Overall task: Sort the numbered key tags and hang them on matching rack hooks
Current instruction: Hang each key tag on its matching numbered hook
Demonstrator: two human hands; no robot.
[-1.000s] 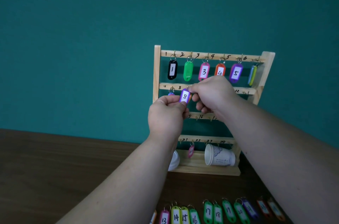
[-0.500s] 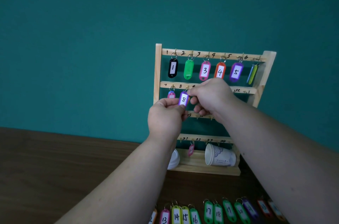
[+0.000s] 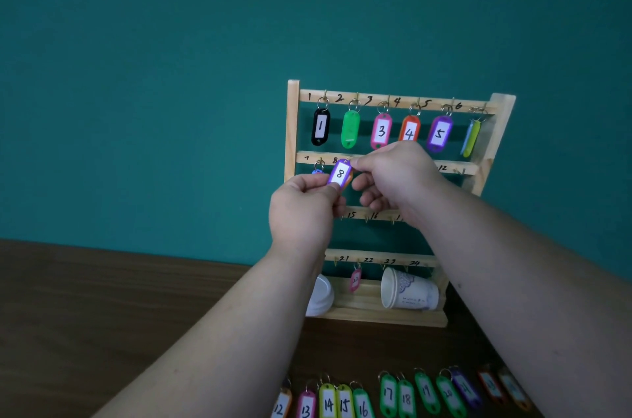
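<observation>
Since half a second ago the purple tag numbered 8 (image 3: 339,173) has risen a little, so its upper end now sits right under the second rail (image 3: 455,167) of the wooden rack (image 3: 293,130), by the handwritten 8. Furthest left on that rail, a blue tag (image 3: 318,172) hangs under the 7, just beside the work. Next comes the left hand (image 3: 301,212), whose thumb and forefinger pinch the lower end of the 8 tag while its other fingers are curled under. The tag is held between the two hands with its long axis tilted, bottom down-left and top up-right toward the rail. An orange edge shows behind it, and I cannot tell what that is. The right hand (image 3: 396,174) has thumb and forefinger closed together at the tag's upper end, presumably on the ring, which the fingertips hide. Its remaining fingers are loosely bent below. The hook appears to lie just above the tag's top, so the right hand is the nearer one and likely guides the ring on.
</observation>
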